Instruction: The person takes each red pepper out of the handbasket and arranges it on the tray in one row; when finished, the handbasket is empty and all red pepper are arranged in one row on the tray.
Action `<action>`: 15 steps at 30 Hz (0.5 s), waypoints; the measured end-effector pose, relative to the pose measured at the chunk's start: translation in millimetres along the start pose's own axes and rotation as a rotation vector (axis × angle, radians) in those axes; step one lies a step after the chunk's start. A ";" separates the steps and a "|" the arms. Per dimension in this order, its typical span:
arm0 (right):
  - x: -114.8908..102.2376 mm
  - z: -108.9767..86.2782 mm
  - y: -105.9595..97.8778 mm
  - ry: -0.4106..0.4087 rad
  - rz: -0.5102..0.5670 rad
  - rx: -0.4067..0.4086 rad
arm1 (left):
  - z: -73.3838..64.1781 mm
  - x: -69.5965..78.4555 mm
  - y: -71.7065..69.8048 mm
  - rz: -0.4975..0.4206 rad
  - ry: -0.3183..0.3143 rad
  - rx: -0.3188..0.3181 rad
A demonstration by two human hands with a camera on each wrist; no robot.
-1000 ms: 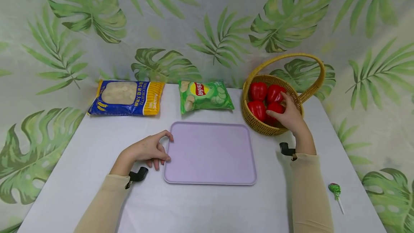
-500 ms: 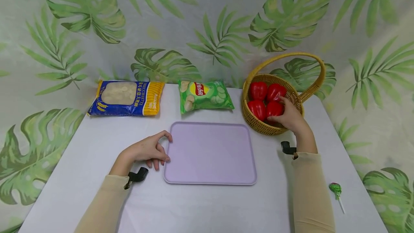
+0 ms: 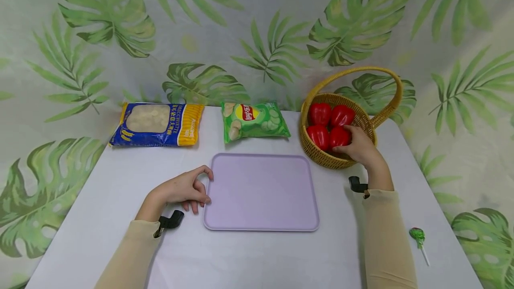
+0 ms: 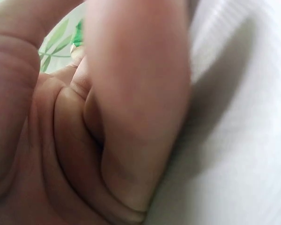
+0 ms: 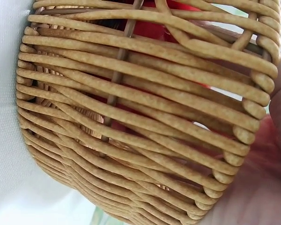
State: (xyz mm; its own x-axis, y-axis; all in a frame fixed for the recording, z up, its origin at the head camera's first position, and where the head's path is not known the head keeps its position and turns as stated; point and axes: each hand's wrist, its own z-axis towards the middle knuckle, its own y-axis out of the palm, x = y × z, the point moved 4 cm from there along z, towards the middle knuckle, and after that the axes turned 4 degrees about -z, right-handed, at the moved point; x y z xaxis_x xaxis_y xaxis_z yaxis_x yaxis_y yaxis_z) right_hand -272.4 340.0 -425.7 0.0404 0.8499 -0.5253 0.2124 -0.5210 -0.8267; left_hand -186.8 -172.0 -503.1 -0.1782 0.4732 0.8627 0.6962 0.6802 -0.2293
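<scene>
My right hand (image 3: 360,146) reaches into the wicker basket (image 3: 321,157), its thumb and index finger around the front-right red bell pepper (image 3: 339,137). Several red peppers lie together in that basket. In the right wrist view, the woven basket wall (image 5: 145,98) hides most of the peppers and of the hand. My left hand (image 3: 179,188) lies at the left edge of the lilac tray (image 3: 261,191), bent index finger and thumb apart, their tips at the rim. Curled fingers (image 4: 136,103) fill the left wrist view, where the tray cannot be made out.
A blue and yellow orecchiette pasta bag (image 3: 156,125) lies at the back left. Beside it, behind the tray, is a green Lay's chip bag (image 3: 255,121). A green-wrapped lollipop (image 3: 419,237) rests near the right edge. The basket's tall handle (image 3: 361,69) arches over its back.
My right thumb and index finger have drawn lower and closer around the front-right pepper. The left hand keeps its place by the tray, and the peppers stay in the basket.
</scene>
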 end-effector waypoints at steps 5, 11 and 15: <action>-1.6 -2.9 -0.7 0.013 -0.003 0.011 | -0.3 -0.1 0.1 -0.011 0.007 -0.003; -0.5 -4.7 -1.8 0.014 -0.022 0.045 | -0.8 -1.7 0.6 -0.017 0.004 -0.003; -0.6 -6.7 -5.5 0.006 -0.016 0.104 | -0.4 -2.2 -0.3 -0.020 0.005 0.000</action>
State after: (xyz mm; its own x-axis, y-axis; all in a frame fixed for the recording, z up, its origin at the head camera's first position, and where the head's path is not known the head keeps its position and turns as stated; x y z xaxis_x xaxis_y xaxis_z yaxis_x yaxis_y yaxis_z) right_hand -267.1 342.9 -419.5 0.0435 0.8587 -0.5107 0.1104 -0.5122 -0.8517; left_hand -186.3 -173.5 -504.8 -0.1887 0.4571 0.8692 0.6925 0.6895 -0.2122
